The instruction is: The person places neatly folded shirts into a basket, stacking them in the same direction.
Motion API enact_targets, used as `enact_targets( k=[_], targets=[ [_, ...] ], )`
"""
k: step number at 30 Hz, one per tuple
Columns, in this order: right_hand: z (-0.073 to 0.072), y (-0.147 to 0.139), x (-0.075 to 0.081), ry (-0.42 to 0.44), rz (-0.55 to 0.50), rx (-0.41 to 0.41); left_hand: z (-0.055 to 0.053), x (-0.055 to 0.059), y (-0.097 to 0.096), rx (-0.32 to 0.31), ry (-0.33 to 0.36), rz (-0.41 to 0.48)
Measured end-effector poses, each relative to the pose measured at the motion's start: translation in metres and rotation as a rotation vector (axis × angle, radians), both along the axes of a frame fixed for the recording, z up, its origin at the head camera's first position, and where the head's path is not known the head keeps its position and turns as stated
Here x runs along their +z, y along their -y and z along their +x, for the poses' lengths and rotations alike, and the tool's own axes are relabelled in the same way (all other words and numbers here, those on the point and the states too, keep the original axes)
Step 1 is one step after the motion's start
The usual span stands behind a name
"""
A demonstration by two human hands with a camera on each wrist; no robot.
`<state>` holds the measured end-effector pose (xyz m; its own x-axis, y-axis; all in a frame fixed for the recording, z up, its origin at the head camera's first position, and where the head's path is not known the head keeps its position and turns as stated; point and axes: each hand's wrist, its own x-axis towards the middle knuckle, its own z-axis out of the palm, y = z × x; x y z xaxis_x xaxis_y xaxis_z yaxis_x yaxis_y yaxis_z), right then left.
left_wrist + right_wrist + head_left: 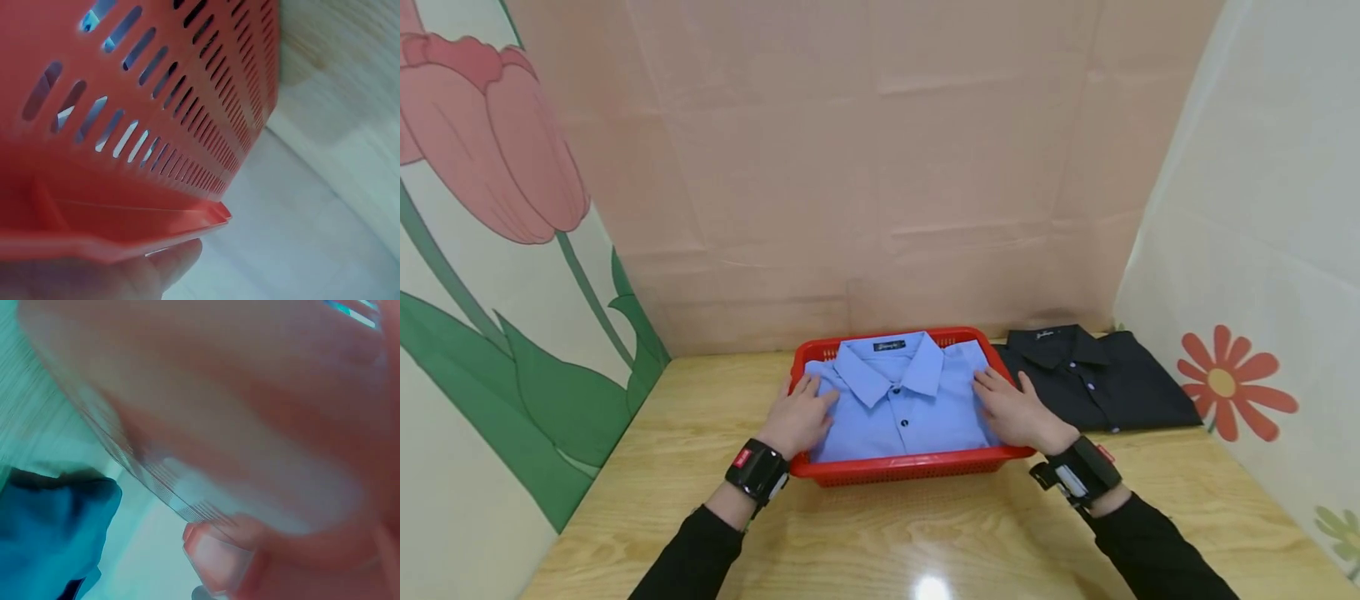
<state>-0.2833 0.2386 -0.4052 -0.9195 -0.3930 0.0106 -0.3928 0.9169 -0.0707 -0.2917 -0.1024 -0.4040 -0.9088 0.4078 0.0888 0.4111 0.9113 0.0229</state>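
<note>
A light blue collared shirt [891, 421], folded with its buttons and collar facing up, lies inside a red plastic basket [917, 465]. My left hand [797, 418] rests over the basket's left side, its fingertips on the shirt's left edge. In the left wrist view, fingers [178, 262] show along the outside of the rim, beside the slotted wall [206, 119]. On the opposite side, my right hand [1017, 410] lies with extended fingers on the shirt's right edge, its wrist across the rim. The right wrist view is mostly filled by a blurred red surface.
A folded black collared shirt [1097, 379] lies on the wooden table [880, 542] right of the basket. Behind stands a wall covered in tan sheeting [880, 183]. Printed flower panels, with a pink tulip [497, 133] and a red flower [1232, 383], flank the table.
</note>
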Motion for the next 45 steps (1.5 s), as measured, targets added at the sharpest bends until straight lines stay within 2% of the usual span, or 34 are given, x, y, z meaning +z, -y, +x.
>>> enact_targets(
  k=[5,10,21,27,31,40,45],
  targets=[
    [-0.001,-0.001,0.0,-0.005,0.007,0.041,0.0,0.004,-0.002,-0.005,0.039,-0.033],
    [-0.003,-0.003,0.002,0.023,-0.019,0.068,-0.004,0.004,-0.001,-0.019,0.072,-0.027],
    [-0.015,-0.007,-0.003,0.051,0.001,0.082,-0.009,-0.002,0.003,-0.025,0.079,-0.045],
    [-0.017,-0.006,-0.005,0.019,-0.019,0.081,-0.003,-0.001,0.002,-0.027,0.085,-0.018],
    [-0.014,-0.007,-0.007,-0.028,-0.086,0.104,0.002,-0.002,0.001,-0.051,0.083,-0.007],
    [-0.003,-0.008,-0.009,-0.148,-0.272,0.162,0.012,0.003,-0.009,-0.154,0.072,0.077],
    [0.003,-0.01,-0.007,-0.135,-0.316,0.137,0.021,0.005,-0.023,-0.215,0.058,0.127]
  ],
)
